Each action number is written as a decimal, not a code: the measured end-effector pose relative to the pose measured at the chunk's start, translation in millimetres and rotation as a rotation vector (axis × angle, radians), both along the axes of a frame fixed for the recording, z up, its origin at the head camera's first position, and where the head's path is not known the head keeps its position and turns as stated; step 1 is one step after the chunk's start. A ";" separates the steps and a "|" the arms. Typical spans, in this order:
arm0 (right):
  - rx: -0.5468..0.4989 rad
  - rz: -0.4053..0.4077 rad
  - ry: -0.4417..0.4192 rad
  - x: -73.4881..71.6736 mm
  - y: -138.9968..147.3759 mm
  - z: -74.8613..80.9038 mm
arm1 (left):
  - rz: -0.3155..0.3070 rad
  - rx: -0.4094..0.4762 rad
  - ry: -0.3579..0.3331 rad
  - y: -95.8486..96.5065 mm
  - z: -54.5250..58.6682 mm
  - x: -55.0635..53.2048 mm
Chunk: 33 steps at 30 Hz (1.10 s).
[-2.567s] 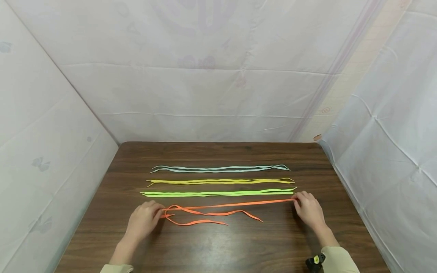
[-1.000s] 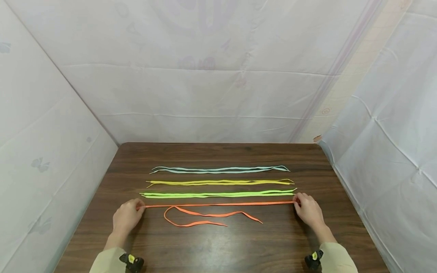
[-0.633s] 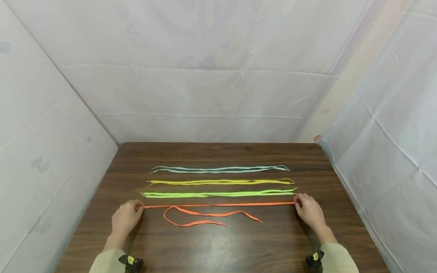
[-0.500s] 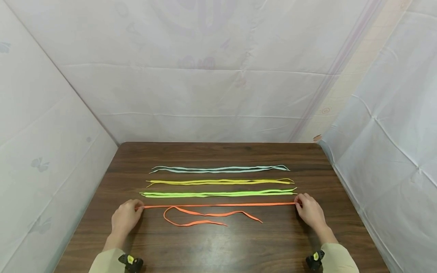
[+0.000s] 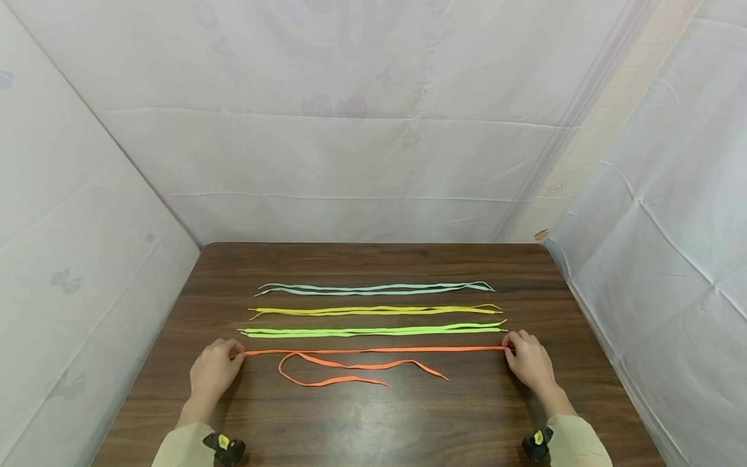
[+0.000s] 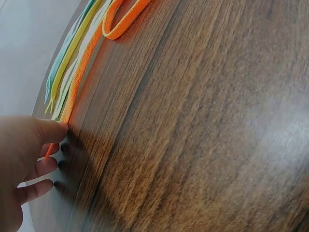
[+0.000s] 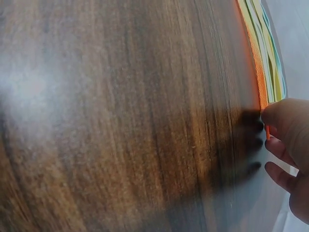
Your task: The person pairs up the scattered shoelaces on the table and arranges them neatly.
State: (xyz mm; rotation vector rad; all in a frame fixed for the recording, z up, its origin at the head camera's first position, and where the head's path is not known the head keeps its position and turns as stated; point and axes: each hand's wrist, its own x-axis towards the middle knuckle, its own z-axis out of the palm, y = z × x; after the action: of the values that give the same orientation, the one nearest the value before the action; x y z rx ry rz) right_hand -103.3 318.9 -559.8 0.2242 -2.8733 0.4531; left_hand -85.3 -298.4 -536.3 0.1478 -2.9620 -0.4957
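Observation:
An orange shoelace [image 5: 373,351] runs straight from side to side, stretched between my two hands. My left hand [image 5: 213,370] pinches its left end, and the tip pokes out below the thumb in the left wrist view. At the other end my right hand [image 5: 529,359] pinches the lace between thumb and fingers, its tip [image 7: 268,133] showing beneath. A second orange shoelace [image 5: 332,383] lies nearer to me in a loose bend, both ends pointing right. Just beyond the stretched lace lies a pair of neon green shoelaces [image 5: 373,333].
Farther back lie yellow shoelaces [image 5: 373,311] and pale blue shoelaces [image 5: 373,288], paired and roughly parallel. All rest on a dark wood table [image 5: 373,428]. White sheeting [image 5: 350,162] hangs behind and at both sides. Each wrist carries a small black camera [image 5: 224,447].
My left hand has slid left along the orange shoelace to its end, pulling it straight and away from the bent one. My right hand has stayed nearly in place. The last second shows almost no motion.

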 end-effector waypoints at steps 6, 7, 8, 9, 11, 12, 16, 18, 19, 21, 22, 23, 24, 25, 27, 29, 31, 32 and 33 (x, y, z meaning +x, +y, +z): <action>0.007 -0.004 -0.003 0.3 -0.5 -0.3 | -0.010 0.006 0.041 0.4 1.7 2.3; 0.008 -0.003 -0.003 0.5 -0.7 -0.2 | -0.013 0.005 0.048 0.7 2.1 2.9; 0.011 -0.001 -0.001 0.8 -1.0 -0.1 | -0.017 0.003 0.053 0.9 2.4 3.6; 0.011 0.004 0.001 1.3 -1.3 0.1 | -0.021 0.001 0.054 1.3 2.9 4.4; 0.014 0.017 0.009 2.5 -2.1 0.7 | -0.027 -0.001 0.055 2.2 4.0 6.0; 0.017 0.022 0.015 3.2 -2.7 1.2 | -0.029 0.000 0.050 2.8 4.8 6.9; 0.019 0.048 0.045 5.5 -5.6 3.5 | -0.039 0.005 0.039 5.9 9.4 9.4; 0.021 0.057 0.062 6.0 -7.5 4.9 | -0.047 0.006 0.042 7.9 12.2 10.1; 0.020 0.061 0.070 6.0 -8.6 5.8 | -0.052 0.005 0.045 8.9 13.5 10.2; 0.019 0.070 0.082 5.7 -11.4 7.9 | -0.068 0.003 0.055 11.4 15.7 10.2; 0.018 0.076 0.088 5.5 -13.0 9.1 | -0.078 0.000 0.062 12.7 16.5 10.1; 0.018 0.082 0.093 5.3 -14.9 10.2 | -0.088 -0.005 0.069 14.3 17.5 10.2; 0.017 0.087 0.094 5.1 -16.9 11.2 | -0.100 -0.010 0.073 16.1 18.3 10.2; 0.015 0.094 0.093 5.0 -19.2 12.2 | -0.111 -0.017 0.078 18.0 19.0 10.2; 0.013 0.108 0.083 4.9 -24.3 14.0 | -0.135 -0.035 0.091 21.8 20.2 10.6; 0.015 0.117 0.071 5.1 -29.8 15.5 | -0.158 -0.050 0.105 26.1 21.8 11.1; 0.017 0.132 0.057 5.6 -35.8 17.0 | -0.182 -0.062 0.119 31.0 23.5 11.7; 0.020 0.138 0.053 6.0 -39.0 17.7 | -0.193 -0.068 0.126 33.6 24.3 12.0; 0.024 0.146 0.051 6.4 -42.1 18.3 | -0.204 -0.071 0.131 36.4 25.4 12.2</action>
State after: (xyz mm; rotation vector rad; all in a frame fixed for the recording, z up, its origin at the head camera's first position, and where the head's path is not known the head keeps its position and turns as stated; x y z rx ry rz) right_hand -96.9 276.8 -541.5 0.4455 -2.8251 0.4326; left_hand -73.1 -262.0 -510.9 -0.1885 -2.8746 -0.4058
